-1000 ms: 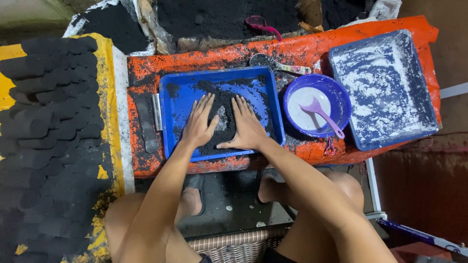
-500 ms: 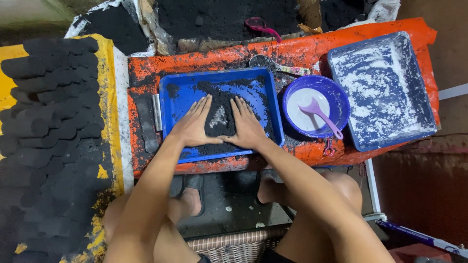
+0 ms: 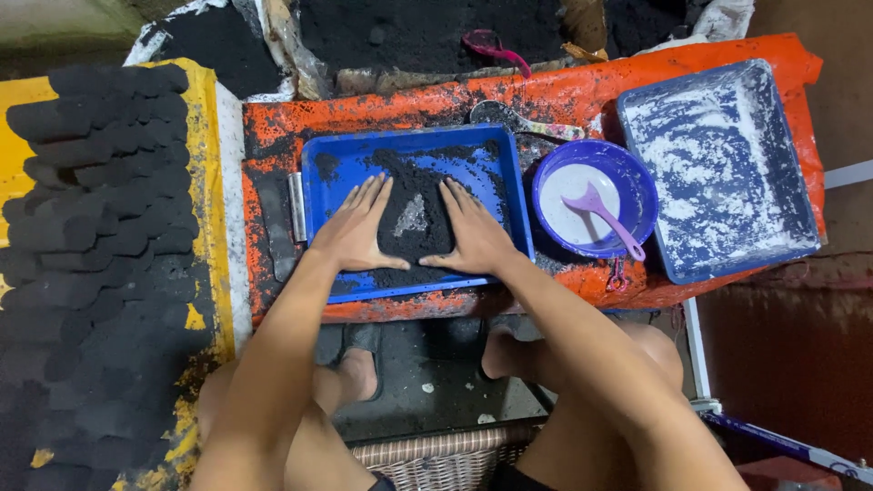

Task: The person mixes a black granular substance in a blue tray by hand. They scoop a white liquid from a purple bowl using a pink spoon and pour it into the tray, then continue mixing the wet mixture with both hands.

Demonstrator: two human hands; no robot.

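Pressing one black mound (image 3: 414, 223) in near blue tray (image 3: 318, 164): left hand (image 3: 356, 232), right hand (image 3: 475, 235), fingers together, flat; two trays, one purple bowl (image 3: 637, 182).

Single view only, head-mounted, aimed almost straight down over orange counter (image 3: 564, 95). Close range: forearms enter from bottom edge, knees and feet visible below counter edge. Blue tray (image 3: 414, 150) sits near frame centre, serving as landmark. Left of tray, stacked black blocks (image 3: 100, 227) fill frame edge; right of tray, purple bowl (image 3: 627, 177), then floured tray (image 3: 727, 164). No second view, nothing shared.
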